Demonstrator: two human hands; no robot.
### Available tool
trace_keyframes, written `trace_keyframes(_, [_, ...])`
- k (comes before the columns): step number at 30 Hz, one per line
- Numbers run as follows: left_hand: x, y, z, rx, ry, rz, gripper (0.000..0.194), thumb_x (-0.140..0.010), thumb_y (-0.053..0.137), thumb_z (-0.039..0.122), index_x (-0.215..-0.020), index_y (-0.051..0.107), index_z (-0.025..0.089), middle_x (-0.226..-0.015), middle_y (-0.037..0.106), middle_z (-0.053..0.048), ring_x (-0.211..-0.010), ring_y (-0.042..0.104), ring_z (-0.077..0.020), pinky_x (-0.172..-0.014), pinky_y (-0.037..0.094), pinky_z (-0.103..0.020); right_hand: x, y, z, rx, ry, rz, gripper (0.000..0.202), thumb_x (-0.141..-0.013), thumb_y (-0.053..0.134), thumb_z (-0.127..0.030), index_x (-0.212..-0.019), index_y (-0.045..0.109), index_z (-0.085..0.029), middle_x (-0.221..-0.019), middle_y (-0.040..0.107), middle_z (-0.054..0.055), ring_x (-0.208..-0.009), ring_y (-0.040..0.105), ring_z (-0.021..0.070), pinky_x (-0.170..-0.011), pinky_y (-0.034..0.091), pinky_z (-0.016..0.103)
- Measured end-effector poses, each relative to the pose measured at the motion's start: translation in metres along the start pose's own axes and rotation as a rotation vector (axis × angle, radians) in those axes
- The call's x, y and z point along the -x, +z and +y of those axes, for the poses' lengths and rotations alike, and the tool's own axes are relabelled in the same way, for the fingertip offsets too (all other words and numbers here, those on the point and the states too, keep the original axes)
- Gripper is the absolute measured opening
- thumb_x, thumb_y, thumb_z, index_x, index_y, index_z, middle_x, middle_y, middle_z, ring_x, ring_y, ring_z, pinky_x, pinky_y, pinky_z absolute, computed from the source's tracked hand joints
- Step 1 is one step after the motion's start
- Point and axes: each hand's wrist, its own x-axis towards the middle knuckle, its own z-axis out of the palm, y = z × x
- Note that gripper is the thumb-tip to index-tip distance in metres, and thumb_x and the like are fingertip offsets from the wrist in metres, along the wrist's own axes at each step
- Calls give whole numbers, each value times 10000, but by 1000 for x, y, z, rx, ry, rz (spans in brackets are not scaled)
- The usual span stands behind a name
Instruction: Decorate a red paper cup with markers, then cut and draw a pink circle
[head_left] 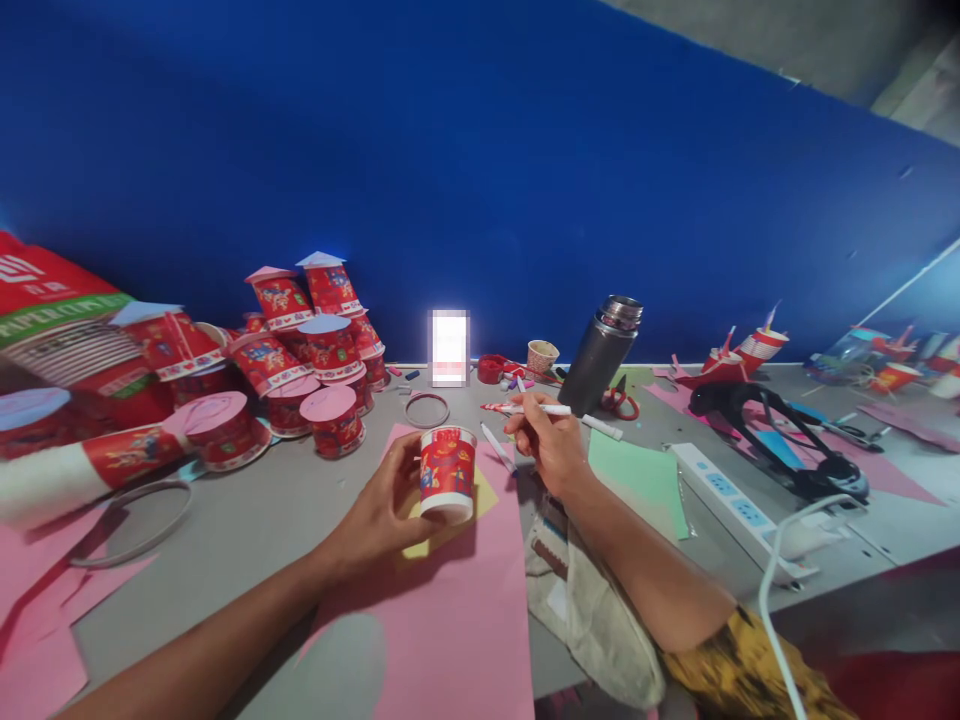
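The left hand grips a red paper cup by its side, above the pink sheet on the tabletop. Right of the cup, the right hand pinches a marker.

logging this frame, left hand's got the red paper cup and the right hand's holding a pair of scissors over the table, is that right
Not quite: the head view shows the right hand holding a marker, not scissors, over the table. The left hand does have the red paper cup.
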Motion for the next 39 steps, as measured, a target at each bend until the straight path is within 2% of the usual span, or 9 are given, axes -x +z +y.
trace_keyframes(5, [0, -1, 12, 125, -111, -39, 799, -700, 912, 337, -1404, 536, 291, -1466, 648, -136, -1374, 617, -412, -1115, 551, -558, 7, -2, 1, 194, 27, -118, 361, -746, 849, -469, -950, 752, -188, -738, 767, 17, -504, 553, 94, -458, 413, 207])
trace_keyframes(8, [0, 1, 15, 88, -106, -62, 781, -708, 898, 302, -1403, 541, 283, -1439, 660, -125, -1382, 611, -396, -1145, 529, -542, 11, -3, 2, 350, -51, -208, 250, -784, 800, -370, -961, 766, -197, -763, 756, 7, -561, 590, 110, -523, 461, 228])
trace_keyframes(12, [3, 1, 12, -59, -58, -112, 821, -746, 836, 295, -1481, 470, 288, -1510, 586, -122, -1421, 576, -376, -1172, 506, -535, 15, -3, 4, 538, -210, -284, 200, -832, 744, -312, -1000, 773, -206, -886, 775, 21, -748, 691, 154, -705, 541, 272])
trace_keyframes(18, [7, -3, 6, -357, 65, -232, 950, -757, 704, 246, -1621, 320, 340, -1576, 485, -85, -1385, 581, -340, -1199, 466, -545, 16, -4, 6, 592, -213, -356, 227, -868, 713, -349, -1044, 763, -213, -994, 791, 56, -904, 732, 211, -843, 550, 340])
trace_keyframes(21, [7, -5, 0, -431, 129, -231, 1016, -763, 706, 269, -1665, 247, 351, -1623, 449, -89, -1404, 552, -357, -1225, 426, -574, 17, -4, 6, 568, -191, -377, 204, -866, 725, -355, -1009, 764, -215, -996, 785, 50, -925, 724, 213, -855, 542, 340])
trace_keyframes(25, [8, -5, 2, -494, 163, -229, 1023, -763, 742, 296, -1665, 261, 332, -1656, 433, -102, -1445, 503, -386, -1246, 388, -597, 18, -4, 4, 537, -162, -405, 146, -831, 752, -312, -933, 758, -207, -886, 751, 12, -753, 654, 156, -731, 505, 289])
trace_keyframes(32, [6, -2, 14, -150, -75, -181, 979, -740, 834, 348, -1598, 364, 310, -1509, 559, -133, -1306, 636, -381, -1084, 546, -548, 13, -6, 4, 330, -60, -348, 158, -742, 812, -295, -840, 719, -213, -759, 664, -32, -626, 551, 117, -618, 456, 260])
trace_keyframes(35, [3, -2, 11, 21, -95, -152, 1006, -684, 909, 352, -1561, 418, 306, -1490, 558, -150, -1316, 640, -389, -1105, 530, -555, 12, -7, 2, 296, -23, -340, 176, -736, 820, -304, -844, 711, -218, -748, 661, -34, -604, 538, 116, -593, 453, 260])
trace_keyframes(39, [3, -2, 9, 26, -93, -146, 1020, -683, 927, 336, -1568, 418, 312, -1486, 560, -149, -1298, 654, -383, -1079, 550, -541, 12, -8, 1, 276, -11, -372, 188, -732, 827, -302, -856, 711, -221, -786, 688, -23, -636, 562, 121, -601, 463, 257])
